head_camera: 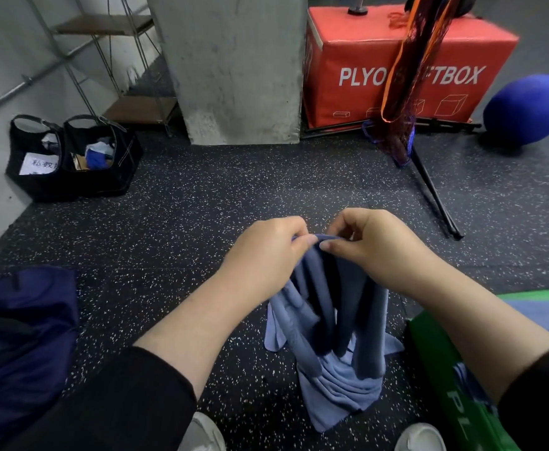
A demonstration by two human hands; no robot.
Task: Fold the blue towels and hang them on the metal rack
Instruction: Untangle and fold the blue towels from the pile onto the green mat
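Note:
A blue towel (328, 359) hangs bunched in folds in front of me, its lower end drooping toward the speckled floor between my shoes. My left hand (266, 252) grips its top edge from the left. My right hand (374, 245) pinches the same edge from the right, thumb and fingers curled, close beside the left. A metal rack (104, 63) with wooden shelves stands at the back left against the wall. More blue cloth (97, 157) shows inside a black bag.
Two black bags (71, 157) sit by the left wall. A concrete pillar (234, 66) rises ahead, a red plyo box (396, 63) to its right, a blue ball (530, 109) far right. A thin black stand (432, 190) slants across the floor. A green box (455, 385) lies at my right, a navy bag (19, 336) at my left.

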